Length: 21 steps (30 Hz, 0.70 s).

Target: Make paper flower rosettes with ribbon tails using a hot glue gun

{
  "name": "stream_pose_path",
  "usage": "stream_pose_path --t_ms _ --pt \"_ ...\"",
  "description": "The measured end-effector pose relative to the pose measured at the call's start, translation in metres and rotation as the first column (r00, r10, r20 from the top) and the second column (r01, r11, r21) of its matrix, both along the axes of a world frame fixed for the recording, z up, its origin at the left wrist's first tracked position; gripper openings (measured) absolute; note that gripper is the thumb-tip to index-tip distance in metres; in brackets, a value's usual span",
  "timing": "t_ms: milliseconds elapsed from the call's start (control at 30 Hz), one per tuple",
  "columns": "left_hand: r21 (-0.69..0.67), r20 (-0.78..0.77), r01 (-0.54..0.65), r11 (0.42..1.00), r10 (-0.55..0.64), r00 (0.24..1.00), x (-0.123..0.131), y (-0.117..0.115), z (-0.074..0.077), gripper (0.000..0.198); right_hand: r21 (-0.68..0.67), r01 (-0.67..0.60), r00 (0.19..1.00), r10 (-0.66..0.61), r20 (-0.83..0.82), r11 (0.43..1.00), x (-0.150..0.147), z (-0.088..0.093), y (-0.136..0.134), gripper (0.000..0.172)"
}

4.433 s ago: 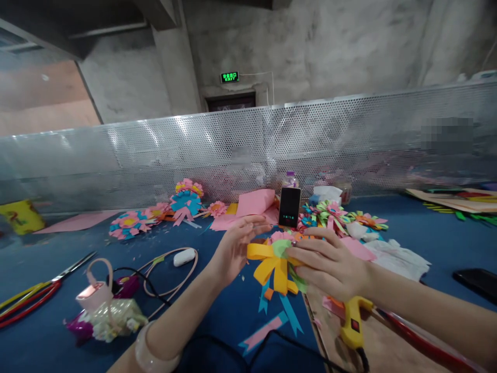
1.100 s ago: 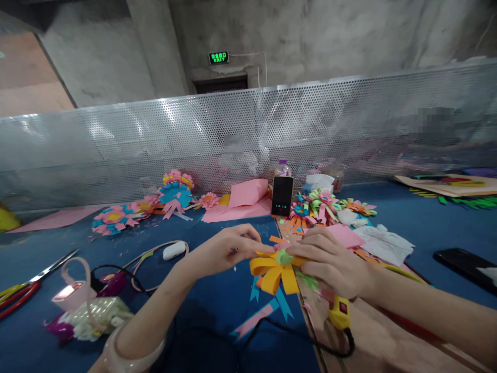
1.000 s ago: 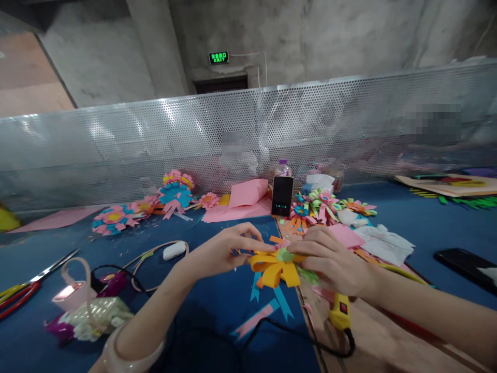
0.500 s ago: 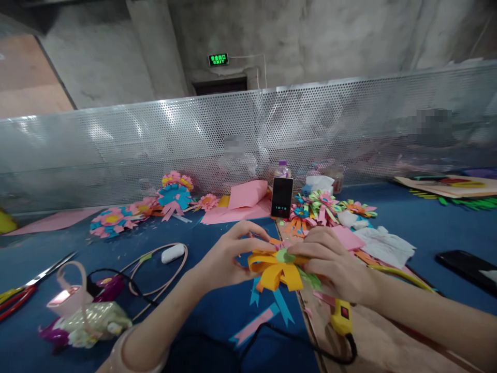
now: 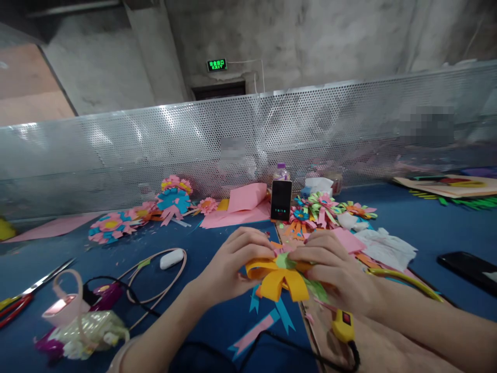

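An orange paper flower [image 5: 277, 280] with looped petals and a small green centre is held between both hands just above the blue table [image 5: 217, 321]. My left hand [image 5: 233, 261] curls around its left side, fingers closed on the petals. My right hand [image 5: 334, 264] pinches the top and right side, fingertips at the green centre. Blue and pink ribbon tails [image 5: 267, 316] lie on the table beneath the flower.
A yellow glue gun [image 5: 344, 326] with a black cord lies on brown board by my right wrist. Finished paper flowers [image 5: 171, 199], pink paper [image 5: 248, 199], a propped phone [image 5: 281, 199], scissors [image 5: 23, 290], a small lamp [image 5: 62, 305] and another phone [image 5: 468, 264] lie around. A perforated metal screen [image 5: 155, 145] backs the table.
My left hand has gone from spread fingers beside the flower to closed on its left petals. Both hands with the flower have lowered a little toward the table.
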State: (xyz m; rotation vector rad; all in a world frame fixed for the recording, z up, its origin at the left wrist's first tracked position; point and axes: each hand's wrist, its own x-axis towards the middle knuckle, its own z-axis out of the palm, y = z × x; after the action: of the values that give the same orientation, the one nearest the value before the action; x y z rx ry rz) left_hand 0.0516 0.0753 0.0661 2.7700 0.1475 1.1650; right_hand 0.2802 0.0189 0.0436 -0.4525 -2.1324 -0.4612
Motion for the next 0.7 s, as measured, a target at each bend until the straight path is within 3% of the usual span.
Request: stream_pose_path --t_ms 267,700 --pt "0.065 0.120 0.015 0.998 -0.022 0.993 0.000 -0.006 0.002 0.023 0.094 -0.010 1.000 0.007 0.026 0.996 -0.001 0.004 -0.005 0.017" --pt "0.091 0.137 0.030 0.995 -0.042 0.990 -0.002 -0.007 0.003 0.018 0.119 0.007 0.999 -0.013 0.048 0.993 -0.004 0.011 -0.010 0.029"
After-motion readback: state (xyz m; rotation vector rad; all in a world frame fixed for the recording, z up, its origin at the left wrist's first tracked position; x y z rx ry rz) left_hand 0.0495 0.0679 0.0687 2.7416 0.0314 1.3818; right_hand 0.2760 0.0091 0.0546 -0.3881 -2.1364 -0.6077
